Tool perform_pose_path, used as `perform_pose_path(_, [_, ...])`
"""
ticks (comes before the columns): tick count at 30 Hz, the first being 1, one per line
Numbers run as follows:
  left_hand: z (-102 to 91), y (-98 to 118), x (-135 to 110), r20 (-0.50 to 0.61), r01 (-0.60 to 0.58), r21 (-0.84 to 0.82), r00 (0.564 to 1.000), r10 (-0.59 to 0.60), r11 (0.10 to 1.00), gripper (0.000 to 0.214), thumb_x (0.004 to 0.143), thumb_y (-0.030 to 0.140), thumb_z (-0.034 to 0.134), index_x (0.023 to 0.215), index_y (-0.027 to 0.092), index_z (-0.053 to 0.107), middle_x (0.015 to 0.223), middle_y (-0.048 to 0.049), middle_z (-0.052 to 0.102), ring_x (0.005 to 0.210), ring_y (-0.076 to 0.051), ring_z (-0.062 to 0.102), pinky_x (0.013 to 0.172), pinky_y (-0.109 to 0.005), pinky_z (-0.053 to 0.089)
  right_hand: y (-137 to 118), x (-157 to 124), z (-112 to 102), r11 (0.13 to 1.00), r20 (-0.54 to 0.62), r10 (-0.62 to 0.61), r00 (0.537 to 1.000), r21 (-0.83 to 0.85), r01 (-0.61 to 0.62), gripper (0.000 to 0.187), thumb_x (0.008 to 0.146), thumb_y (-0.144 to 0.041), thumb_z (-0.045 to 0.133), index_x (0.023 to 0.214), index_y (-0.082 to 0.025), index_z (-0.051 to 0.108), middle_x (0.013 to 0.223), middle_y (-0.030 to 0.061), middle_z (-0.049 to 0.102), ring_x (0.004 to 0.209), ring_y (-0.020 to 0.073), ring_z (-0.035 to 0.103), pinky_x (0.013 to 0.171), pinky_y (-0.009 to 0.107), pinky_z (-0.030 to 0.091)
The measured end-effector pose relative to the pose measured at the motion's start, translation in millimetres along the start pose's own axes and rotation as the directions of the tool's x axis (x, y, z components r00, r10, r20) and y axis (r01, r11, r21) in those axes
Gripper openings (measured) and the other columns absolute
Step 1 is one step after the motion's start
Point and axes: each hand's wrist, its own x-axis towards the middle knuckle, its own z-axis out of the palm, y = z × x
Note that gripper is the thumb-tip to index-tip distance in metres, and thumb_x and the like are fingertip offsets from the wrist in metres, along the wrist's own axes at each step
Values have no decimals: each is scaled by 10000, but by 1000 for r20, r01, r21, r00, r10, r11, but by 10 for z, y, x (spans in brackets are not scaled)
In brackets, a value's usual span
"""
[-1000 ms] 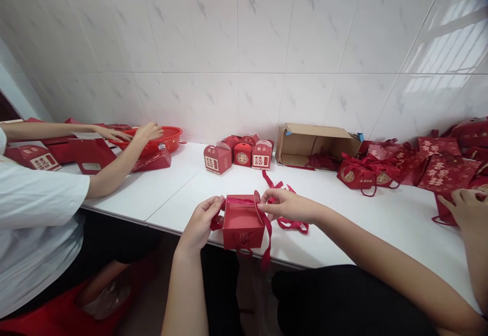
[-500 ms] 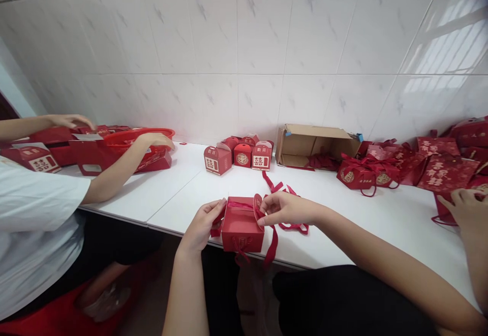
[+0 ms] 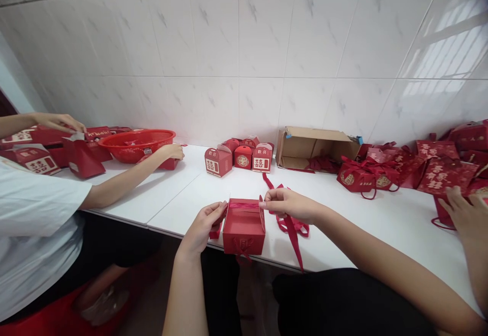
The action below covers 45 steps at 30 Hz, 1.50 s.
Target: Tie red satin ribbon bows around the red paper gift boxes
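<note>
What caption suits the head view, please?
Left hand and right hand on a red box, ribbon hanging below the right.

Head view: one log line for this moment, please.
left hand: holding red box | right hand: pinching ribbon by right flap | cardboard carton: on table

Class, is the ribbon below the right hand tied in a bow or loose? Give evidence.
Loose: below the right hand, the ribbon trails toward the near edge of the table, with no bow in it.
</note>
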Motion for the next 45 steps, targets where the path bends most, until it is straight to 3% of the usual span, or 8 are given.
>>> perform_pose_path(7, [-53, 24, 28, -186, -118, -120, 978, 94, 986, 374, 668, 404, 699, 574, 150, 441, 524, 81, 260, 452, -34, 226, 412, -156, 184, 120, 92, -33, 998, -196, -5, 981, -66, -8, 439, 662, -594, 635, 687, -174, 512, 635, -21, 493, 554, 86, 428, 519, 229, 323])
perform_pose_path(17, [-178, -8, 27, -105, 32, 191, 994, -12, 981, 476, 689, 549, 627, 563, 177, 358, 492, 84, 238, 429, -40, 169, 417, -189, 112, 143, 93, -27, 983, -172, -55, 984, -183, 23, 446, 674, -600, 619, 686, -166, 515, 620, -17, 492, 570, 92, 436, 529, 229, 354])
perform_pose_path(22, [-236, -8, 11, -178, 69, 348, 984, -7, 935, 469, 647, 527, 661, 521, 180, 371, 461, 83, 224, 420, -49, 173, 419, -200, 97, 270, 175, -30, 961, -140, -63, 988, -277, 22, 432, 659, -582, 643, 696, -161, 553, 638, -9, 535, 575, 93, 437, 523, 228, 328])
perform_pose_path(31, [-247, 83, -49, -202, 25, 422, 977, 68, 906, 476, 604, 563, 663, 496, 172, 414, 488, 63, 284, 483, -76, 232, 462, -205, 176, 372, 251, -107, 958, -146, -18, 989, -286, -24, 437, 598, -544, 711, 701, -154, 543, 640, -13, 524, 583, 92, 442, 526, 220, 329])
perform_pose_path(36, [-227, -25, 31, -224, 12, 500, 968, 116, 866, 474, 652, 587, 613, 522, 170, 428, 511, 58, 300, 508, -87, 258, 493, -210, 206, 401, 244, -112, 951, -211, -115, 971, -307, 46, 456, 614, -541, 698, 676, -188, 416, 592, -58, 421, 545, 81, 386, 506, 212, 312])
perform_pose_path(40, [-199, -86, 100, -280, -25, 558, 935, 216, 830, 417, 687, 580, 578, 600, 184, 480, 582, 34, 426, 561, -122, 376, 550, -223, 289, 353, 197, -88, 890, -191, -186, 964, -448, 83, 442, 714, -574, 584, 622, -194, 379, 544, -63, 363, 518, 84, 330, 498, 219, 280])
perform_pose_path(42, [-196, -58, 91, -341, -47, 619, 884, 321, 784, 361, 685, 551, 584, 678, 197, 520, 721, -8, 532, 676, -170, 467, 617, -249, 347, 292, 159, -88, 843, -189, -234, 954, -528, 102, 421, 758, -565, 537, 614, -190, 410, 564, -46, 402, 537, 96, 367, 529, 234, 301])
perform_pose_path(45, [-199, 49, -23, -373, -4, 782, 798, 473, 623, 292, 687, 495, 583, 660, 208, 538, 820, -52, 561, 835, -237, 493, 708, -297, 365, 170, 79, -113, 735, -176, -327, 928, -665, 133, 439, 825, -548, 451, 600, -178, 527, 735, 29, 543, 692, 145, 484, 651, 279, 347])
